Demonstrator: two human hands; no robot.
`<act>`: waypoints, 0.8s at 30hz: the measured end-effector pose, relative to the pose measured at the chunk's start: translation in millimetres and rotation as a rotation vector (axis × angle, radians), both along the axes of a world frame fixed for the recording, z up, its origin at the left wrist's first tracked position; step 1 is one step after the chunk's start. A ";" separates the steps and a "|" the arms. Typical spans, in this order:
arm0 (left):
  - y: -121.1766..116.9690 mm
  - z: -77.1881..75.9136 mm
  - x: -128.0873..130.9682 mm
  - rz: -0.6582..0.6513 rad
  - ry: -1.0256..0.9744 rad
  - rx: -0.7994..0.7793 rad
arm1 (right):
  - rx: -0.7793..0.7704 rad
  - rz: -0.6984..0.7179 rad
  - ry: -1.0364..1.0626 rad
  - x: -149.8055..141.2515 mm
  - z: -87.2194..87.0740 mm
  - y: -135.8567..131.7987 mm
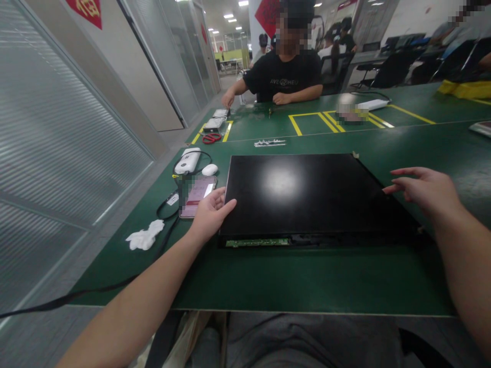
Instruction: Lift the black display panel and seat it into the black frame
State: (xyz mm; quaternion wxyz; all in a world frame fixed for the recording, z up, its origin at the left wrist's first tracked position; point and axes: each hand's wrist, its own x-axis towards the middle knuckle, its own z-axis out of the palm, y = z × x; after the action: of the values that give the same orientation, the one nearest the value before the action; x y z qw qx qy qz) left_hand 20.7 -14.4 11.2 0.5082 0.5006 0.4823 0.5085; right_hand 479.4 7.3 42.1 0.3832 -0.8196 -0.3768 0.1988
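A black flat display panel [307, 191] lies face up in front of me, its screen reflecting a bright spot of light. Along its near edge a green circuit board strip [257, 243] is exposed. At the panel's left edge is my left hand [210, 212], its thumb over the border and its fingers against the side, closed on that edge. By the right edge hovers my right hand [427, 191], open, fingers stretched toward the panel; its fingertips are at or very near the edge, and I cannot tell whether they touch.
On the green table [307, 286], a phone [197, 197], white mouse [209, 170], white device [187, 161], cables and crumpled tissue [146, 235] lie left. Red scissors [211, 138] and white strips [269, 143] are beyond the panel. A person [286, 76] sits opposite, hands on the table.
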 end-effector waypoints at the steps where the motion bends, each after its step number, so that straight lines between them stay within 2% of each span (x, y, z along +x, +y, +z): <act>1: 0.1 -0.6 0.1 -0.013 0.011 0.003 | -0.004 0.006 -0.019 2.2 -1.6 0.6; 10: 2.7 -0.3 -1.7 -0.134 0.153 0.008 | -0.073 0.035 -0.213 7.8 -5.3 0.6; 17: 6.4 -2.0 -5.2 -0.128 0.245 -0.012 | -0.102 0.068 -0.326 14.7 -10.3 7.9; 24: 4.0 2.0 -5.2 -0.131 0.208 -0.030 | -0.113 0.082 -0.349 13.0 -8.1 7.5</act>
State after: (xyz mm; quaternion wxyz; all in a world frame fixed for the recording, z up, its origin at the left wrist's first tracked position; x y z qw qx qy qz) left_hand 15.5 -10.4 13.2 0.4950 0.5733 0.5063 0.4122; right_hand 492.4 14.8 34.0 0.2571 -0.8456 -0.4590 0.0900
